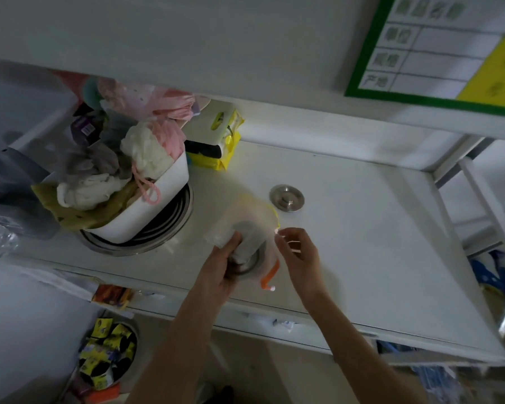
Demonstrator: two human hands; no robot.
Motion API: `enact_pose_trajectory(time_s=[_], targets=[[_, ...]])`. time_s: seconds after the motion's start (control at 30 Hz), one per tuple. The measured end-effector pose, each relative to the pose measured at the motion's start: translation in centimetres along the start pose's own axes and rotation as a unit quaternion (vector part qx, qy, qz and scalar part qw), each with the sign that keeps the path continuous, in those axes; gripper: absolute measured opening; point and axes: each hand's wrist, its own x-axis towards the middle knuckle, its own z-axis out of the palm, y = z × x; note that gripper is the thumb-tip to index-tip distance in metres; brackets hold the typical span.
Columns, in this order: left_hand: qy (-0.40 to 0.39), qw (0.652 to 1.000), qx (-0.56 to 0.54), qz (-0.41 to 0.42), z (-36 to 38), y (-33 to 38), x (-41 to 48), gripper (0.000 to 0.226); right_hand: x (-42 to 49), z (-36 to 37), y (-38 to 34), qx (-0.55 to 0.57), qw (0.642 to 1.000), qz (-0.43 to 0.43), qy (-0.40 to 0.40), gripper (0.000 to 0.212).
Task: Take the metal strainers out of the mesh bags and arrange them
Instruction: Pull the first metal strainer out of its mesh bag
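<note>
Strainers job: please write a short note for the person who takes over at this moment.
Left hand: grip shut on a strainer that is inside its mesh bag.
Right hand: pinches the bag's edge.
Done: one bare strainer lies flat on the shelf, beyond the hands.
Left: pull this strainer free and set it beside the first. No other bagged strainers can be seen.

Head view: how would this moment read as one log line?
left hand: holds bagged strainer | right hand: pinches mesh bag | loose strainer: on shelf
</note>
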Motion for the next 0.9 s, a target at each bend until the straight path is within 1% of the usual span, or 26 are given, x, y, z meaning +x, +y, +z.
enact_pose_trajectory(time_s=[0.07, 0.13, 0.3, 0.37, 0.47, 0.57, 0.63, 0.73, 0.9], targets=[[-0.007, 1.0, -0.012, -0.004, 0.5, -0.6, 0.5, 0.048, -1.3, -0.2, -0.4, 0.004, 1.0, -0.015, -0.024, 0.008], [-0.012, 1.0, -0.027, -0.011, 1.0, -1.2, 0.7, 0.05, -2.1, -0.4, -0.6, 0.018, 0.999, -0.012, -0.046, 0.008], [-0.02, 0.999, -0.037, -0.01, 1.7, -2.5, 1.1, 0.049, -2.8, -1.1, -0.4, 0.036, 0.998, -0.005, -0.041, 0.009], [-0.02, 0.999, -0.032, 0.001, 2.0, -3.0, 1.2, 0.048, -2.8, -1.1, 0.0, 0.025, 0.999, 0.0, -0.043, 0.014], [0.027, 0.999, -0.032, 0.022, 3.0, -3.5, 1.1, 0.048, -2.6, -0.8, 0.6, -0.041, 0.998, -0.009, -0.037, 0.025], [0.08, 0.995, -0.058, 0.023, 3.5, -4.0, 1.2, 0.049, -2.1, -1.0, 1.0, -0.061, 0.998, -0.004, -0.032, 0.024], [0.094, 0.992, -0.08, 0.016, 3.4, -4.3, 1.4, 0.049, -1.9, -1.2, 1.0, -0.043, 0.998, 0.007, -0.041, 0.019], [0.096, 0.993, -0.071, 0.007, 3.3, -4.3, 1.3, 0.044, -1.8, -1.8, 1.0, -0.01, 0.999, 0.011, -0.044, 0.01], [0.069, 0.996, -0.023, 0.059, 3.7, -4.3, 1.1, 0.041, -1.5, -3.2, 1.3, 0.027, 0.998, 0.045, -0.04, 0.011]])
